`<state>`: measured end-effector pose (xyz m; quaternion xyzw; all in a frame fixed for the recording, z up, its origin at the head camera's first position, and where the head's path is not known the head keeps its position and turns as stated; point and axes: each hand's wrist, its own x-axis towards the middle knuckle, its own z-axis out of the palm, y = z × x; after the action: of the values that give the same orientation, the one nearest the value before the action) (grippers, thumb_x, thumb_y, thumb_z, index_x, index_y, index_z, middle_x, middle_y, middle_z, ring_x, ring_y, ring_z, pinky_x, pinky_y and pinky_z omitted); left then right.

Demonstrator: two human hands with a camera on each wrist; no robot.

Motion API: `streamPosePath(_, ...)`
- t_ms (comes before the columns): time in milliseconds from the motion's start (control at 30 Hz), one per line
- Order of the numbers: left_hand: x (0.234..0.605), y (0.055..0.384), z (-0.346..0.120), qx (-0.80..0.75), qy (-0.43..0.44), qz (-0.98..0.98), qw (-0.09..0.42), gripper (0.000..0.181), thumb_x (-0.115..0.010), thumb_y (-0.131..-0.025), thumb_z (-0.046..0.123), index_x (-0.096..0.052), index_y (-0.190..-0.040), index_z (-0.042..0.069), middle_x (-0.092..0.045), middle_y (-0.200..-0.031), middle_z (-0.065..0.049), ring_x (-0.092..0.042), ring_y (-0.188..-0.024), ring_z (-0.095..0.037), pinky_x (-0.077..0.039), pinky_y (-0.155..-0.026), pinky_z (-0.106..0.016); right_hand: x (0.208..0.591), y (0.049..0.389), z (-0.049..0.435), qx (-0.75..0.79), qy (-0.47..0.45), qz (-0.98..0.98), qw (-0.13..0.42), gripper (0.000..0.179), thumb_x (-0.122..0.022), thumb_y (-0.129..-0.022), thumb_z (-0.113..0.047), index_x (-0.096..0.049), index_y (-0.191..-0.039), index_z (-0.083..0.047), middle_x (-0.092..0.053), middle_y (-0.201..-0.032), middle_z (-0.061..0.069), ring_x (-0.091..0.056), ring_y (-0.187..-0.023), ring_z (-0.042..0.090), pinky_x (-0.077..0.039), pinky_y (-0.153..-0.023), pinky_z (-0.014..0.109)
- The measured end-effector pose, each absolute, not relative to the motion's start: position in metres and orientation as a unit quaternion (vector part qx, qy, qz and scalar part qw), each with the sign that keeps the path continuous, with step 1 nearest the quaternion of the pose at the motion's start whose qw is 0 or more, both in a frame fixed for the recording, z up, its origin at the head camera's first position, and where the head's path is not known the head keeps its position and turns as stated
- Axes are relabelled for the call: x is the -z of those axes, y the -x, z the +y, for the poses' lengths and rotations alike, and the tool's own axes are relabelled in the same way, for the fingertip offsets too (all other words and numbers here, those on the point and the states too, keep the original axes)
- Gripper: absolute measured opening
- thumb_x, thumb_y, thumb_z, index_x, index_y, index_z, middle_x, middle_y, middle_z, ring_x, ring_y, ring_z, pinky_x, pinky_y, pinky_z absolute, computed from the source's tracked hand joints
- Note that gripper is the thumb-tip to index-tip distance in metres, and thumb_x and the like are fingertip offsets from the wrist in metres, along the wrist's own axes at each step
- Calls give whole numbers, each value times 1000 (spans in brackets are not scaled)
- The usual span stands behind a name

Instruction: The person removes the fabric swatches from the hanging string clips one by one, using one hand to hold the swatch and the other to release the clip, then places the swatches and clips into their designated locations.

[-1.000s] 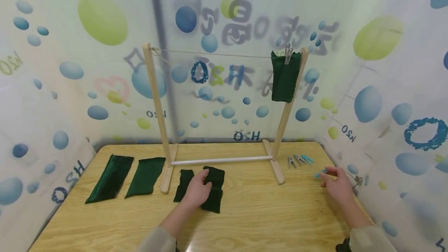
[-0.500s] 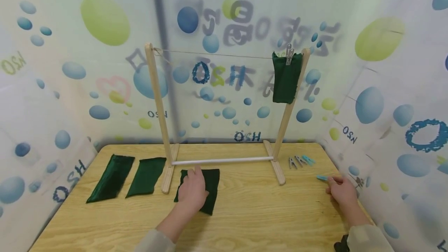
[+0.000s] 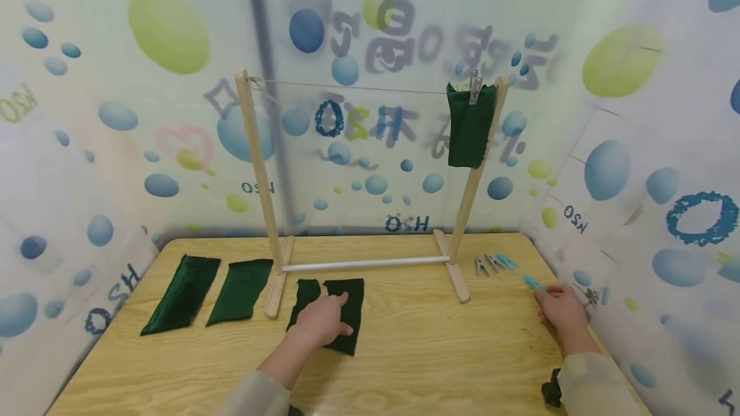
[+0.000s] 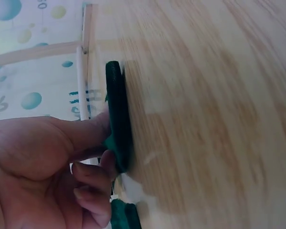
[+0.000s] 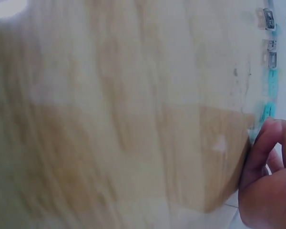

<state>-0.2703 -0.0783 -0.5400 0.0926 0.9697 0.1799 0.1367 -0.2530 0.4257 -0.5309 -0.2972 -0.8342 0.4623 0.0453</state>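
Observation:
My left hand (image 3: 320,321) lies over dark green cloth (image 3: 351,313) on the table, its index finger stretched forward and its thumb out to the right. A notch shows at the cloth's far edge; the hand hides its middle. In the left wrist view, the fingertips are right at the edge of the cloth (image 4: 118,114), and the lower fingers are bent. At the right, my right hand (image 3: 562,308) pinches a teal clothespin (image 3: 534,283) between thumb and fingers, low over the table. The same clothespin (image 5: 268,111) shows past the fingertips in the right wrist view.
A wooden rack with a white crossbar (image 3: 367,264) and a string (image 3: 352,87) stands at the back. Green cloth (image 3: 471,127) hangs from it by a clip (image 3: 475,88). Two green cloths (image 3: 182,294) (image 3: 241,291) lie left; several clothespins (image 3: 491,264) lie right.
The left hand has shifted over the cloth, and the cloth's right part, earlier uneven, now lies flatter and slightly farther left. The right hand has moved slightly, turning the clothespin.

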Motion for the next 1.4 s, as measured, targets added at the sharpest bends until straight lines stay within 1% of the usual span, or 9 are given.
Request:
streamPosePath(167, 502, 249, -73, -190, -81, 969, 132, 82, -92, -89, 33, -57, -162, 18, -80, -121, -15, -33, -54, -16, -31, -50, -31, 535, 253, 429, -431, 297, -851, 49, 61, -58, -111, -28, -37, -153, 10, -60, -126, 33, -66, -61, 14, -58, -58, 29)
streamPosePath(367, 498, 247, -78, -227, -84, 960, 142, 82, -90, -91, 31, -55, -164, 18, -73, -142, -20, -31, -55, -16, -30, -52, -31, 537, 257, 432, -424, 303, -852, 52, 62, -61, -110, -32, -40, -154, 7, -72, -98, 18, -68, -58, 13, -57, -57, 28)
streamPosePath(500, 504, 250, -84, -252, -88, 952, 149, 83, -90, -91, 31, -53, -165, 19, -69, -147, -23, -54, -63, -20, -33, -53, -33, 536, 259, 434, -454, 311, -833, 55, 68, -67, -108, -33, -40, -155, 7, -71, -74, 4, -68, -58, 11, -58, -57, 26)
streamPosePath(600, 508, 252, -87, -251, -93, 952, 152, 83, -88, -93, 33, -52, -166, 20, -68, -150, -22, -64, -70, -26, -34, -54, -34, 536, 261, 434, -480, 316, -816, 60, 67, -69, -107, -29, -41, -156, 7, -69, -73, 1, -68, -60, 10, -60, -57, 26)
streamPosePath(833, 507, 252, -87, -256, -101, 948, 157, 83, -88, -93, 34, -52, -166, 19, -66, -152, -24, -61, -65, -27, -35, -54, -34, 536, 261, 435, -490, 327, -806, 62, 62, -66, -108, -28, -44, -156, 3, -69, -72, 1, -68, -59, 10, -60, -57, 26)
streamPosePath(933, 506, 252, -86, -251, -104, 949, 158, 83, -88, -92, 34, -52, -165, 19, -64, -154, -24, -73, -89, -37, -40, -57, -35, 537, 258, 435, -490, 324, -807, 63, 63, -66, -108, -30, -44, -157, 4, -69, -71, 0, -68, -59, 10, -60, -57, 26)
streamPosePath(1067, 506, 252, -86, -249, -104, 950, 156, 83, -89, -92, 34, -53, -165, 19, -63, -155, -23, -73, -112, -45, -43, -59, -36, 538, 257, 436, -487, 314, -812, 64, 62, -68, -107, -30, -47, -156, 4, -70, -73, -2, -68, -61, 8, -61, -58, 25)
streamPosePath(1133, 505, 251, -86, -251, -103, 950, 155, 83, -89, -92, 34, -53, -165, 19, -65, -153, -24, -74, -105, -43, -43, -58, -36, 539, 257, 437, -486, 306, -816, 65, 62, -69, -107, -30, -49, -155, 4, -71, -75, -2, -69, -62, 8, -62, -59, 25)
streamPosePath(1400, 504, 251, -88, -271, -99, 943, 163, 82, -89, -93, 30, -52, -165, 17, -63, -155, -27, -73, -110, -47, -45, -62, -38, 539, 255, 437, -480, 296, -824, 49, 67, -71, -107, -33, -47, -158, 4, -72, -76, -3, -69, -65, 7, -61, -60, 24)
